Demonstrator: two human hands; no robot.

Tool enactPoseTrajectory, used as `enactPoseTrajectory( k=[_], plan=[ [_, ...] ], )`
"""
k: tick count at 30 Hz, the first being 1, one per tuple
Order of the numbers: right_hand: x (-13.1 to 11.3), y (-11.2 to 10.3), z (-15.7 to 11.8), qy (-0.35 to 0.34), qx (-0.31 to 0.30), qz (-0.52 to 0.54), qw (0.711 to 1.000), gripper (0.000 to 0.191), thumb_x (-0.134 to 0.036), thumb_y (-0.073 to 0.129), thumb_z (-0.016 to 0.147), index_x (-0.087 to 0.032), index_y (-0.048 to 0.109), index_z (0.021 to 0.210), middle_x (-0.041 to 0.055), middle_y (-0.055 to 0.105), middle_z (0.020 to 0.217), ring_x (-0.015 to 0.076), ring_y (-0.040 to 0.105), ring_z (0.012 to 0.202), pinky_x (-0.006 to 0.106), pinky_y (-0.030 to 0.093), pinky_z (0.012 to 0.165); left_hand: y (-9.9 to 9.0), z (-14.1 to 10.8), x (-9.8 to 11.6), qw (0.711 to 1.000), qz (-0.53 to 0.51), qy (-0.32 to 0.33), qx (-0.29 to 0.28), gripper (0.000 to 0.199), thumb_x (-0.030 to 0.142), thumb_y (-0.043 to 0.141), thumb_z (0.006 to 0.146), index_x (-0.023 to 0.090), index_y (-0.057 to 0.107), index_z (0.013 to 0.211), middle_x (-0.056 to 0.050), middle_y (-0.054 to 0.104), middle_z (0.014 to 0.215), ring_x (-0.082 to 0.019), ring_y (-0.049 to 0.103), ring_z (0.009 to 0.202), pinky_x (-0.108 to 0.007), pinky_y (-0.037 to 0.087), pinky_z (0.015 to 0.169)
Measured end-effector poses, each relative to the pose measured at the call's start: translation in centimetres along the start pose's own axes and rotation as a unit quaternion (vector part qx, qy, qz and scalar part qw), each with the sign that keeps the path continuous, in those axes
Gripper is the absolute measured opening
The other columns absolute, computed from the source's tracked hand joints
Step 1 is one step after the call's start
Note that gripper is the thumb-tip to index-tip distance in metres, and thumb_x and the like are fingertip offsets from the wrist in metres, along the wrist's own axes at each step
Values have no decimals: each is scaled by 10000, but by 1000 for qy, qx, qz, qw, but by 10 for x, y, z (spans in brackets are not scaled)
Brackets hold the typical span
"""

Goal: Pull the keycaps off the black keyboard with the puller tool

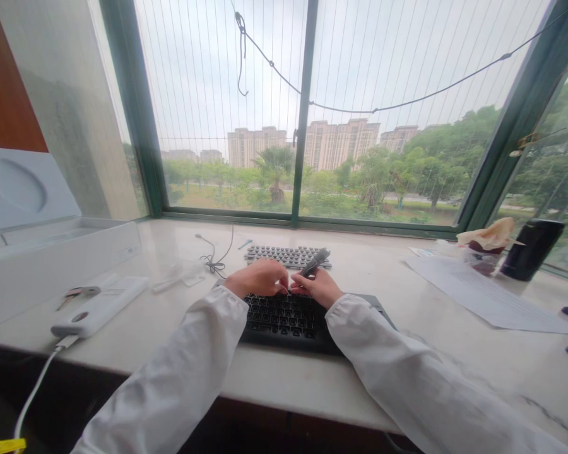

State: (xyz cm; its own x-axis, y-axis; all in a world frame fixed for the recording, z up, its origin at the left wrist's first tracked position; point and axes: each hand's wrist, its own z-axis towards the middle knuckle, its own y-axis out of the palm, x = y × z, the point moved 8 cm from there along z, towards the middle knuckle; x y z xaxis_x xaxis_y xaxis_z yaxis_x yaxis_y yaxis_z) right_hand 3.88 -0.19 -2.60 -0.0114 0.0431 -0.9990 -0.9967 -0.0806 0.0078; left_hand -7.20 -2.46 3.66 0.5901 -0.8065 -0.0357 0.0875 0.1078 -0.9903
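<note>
So my right hand point(319, 287) is gripping a dark stick-shaped tool point(316, 261), tilted up and away from me. My left hand point(260, 277) is right next to it, fingers curled down at the far edge of the black keyboard point(281, 318); can't tell if they're pinching anything. The keyboard's flat on the table point(269, 378) in front of me, and just behind it there's a bunch of keycaps point(272, 253) laid out in rows.

Left of that: a thin dark cable point(214, 263), then some clear plastic point(182, 276), then a white power bank point(106, 309) with a white cable point(40, 378) plugged into it. Beyond it is a big white box point(130, 243), but I can't see what's inside from here.

Over on the right, there's a printed sheet point(478, 296), a dark reddish container point(488, 244) with a crumpled tan wrapper point(490, 232) on top, contents hidden, and a black cylinder point(532, 251) standing by the window.
</note>
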Motion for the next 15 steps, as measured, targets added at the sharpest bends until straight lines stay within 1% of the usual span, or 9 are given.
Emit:
enactPoseTrajectory(
  k=[2, 4, 7, 9, 12, 15],
  plan=[
    [1, -1, 1, -2, 3, 2, 1000, 165, -231, 758, 692, -143, 625, 735, 28, 682, 623, 169, 683, 625, 292, 601, 682, 3, 0, 4, 999, 33, 3, -11, 202, 264, 556, 803, 273, 717, 926, -33, 702, 859, -191, 636, 785, -267, 448, 686],
    [1, -3, 3, -4, 8, 1, 1000, 173, -238, 767, 681, -146, 629, 729, 29, 683, 627, 174, 685, 634, 298, 603, 686, 7, -1, 8, 998, 67, 4, -14, 218, 214, 513, 808, 237, 692, 931, -55, 690, 883, -202, 638, 766, -290, 458, 684],
    [1, -7, 6, -4, 12, -3, 1000, 170, -243, 773, 676, -149, 636, 711, 35, 685, 630, 179, 687, 648, 292, 604, 685, 11, -1, 13, 995, 105, -2, -1, 210, 176, 476, 811, 168, 635, 948, -94, 665, 929, -213, 639, 759, -321, 471, 709],
    [0, -10, 8, -2, 13, -7, 1000, 166, -240, 771, 679, -147, 636, 702, 38, 684, 625, 177, 684, 636, 290, 604, 684, 12, -1, 16, 993, 121, -3, 9, 210, 167, 465, 813, 144, 606, 967, -108, 653, 951, -223, 642, 762, -336, 477, 711],
    [0, -14, 11, -8, 12, -17, 1000, 167, -238, 769, 681, -142, 634, 704, 41, 688, 642, 178, 685, 631, 298, 604, 693, 9, -1, 18, 992, 127, -3, 18, 201, 166, 465, 817, 139, 606, 957, -111, 655, 956, -232, 647, 769, -340, 480, 697],
    [0, -15, 12, -24, 3, -52, 998, 183, -271, 768, 682, -142, 649, 734, 54, 708, 704, 194, 696, 672, 304, 603, 699, 1, -2, 17, 993, 111, -7, 36, 185, 197, 484, 835, 176, 647, 920, -89, 676, 948, -228, 651, 793, -326, 474, 695]
  ],
)
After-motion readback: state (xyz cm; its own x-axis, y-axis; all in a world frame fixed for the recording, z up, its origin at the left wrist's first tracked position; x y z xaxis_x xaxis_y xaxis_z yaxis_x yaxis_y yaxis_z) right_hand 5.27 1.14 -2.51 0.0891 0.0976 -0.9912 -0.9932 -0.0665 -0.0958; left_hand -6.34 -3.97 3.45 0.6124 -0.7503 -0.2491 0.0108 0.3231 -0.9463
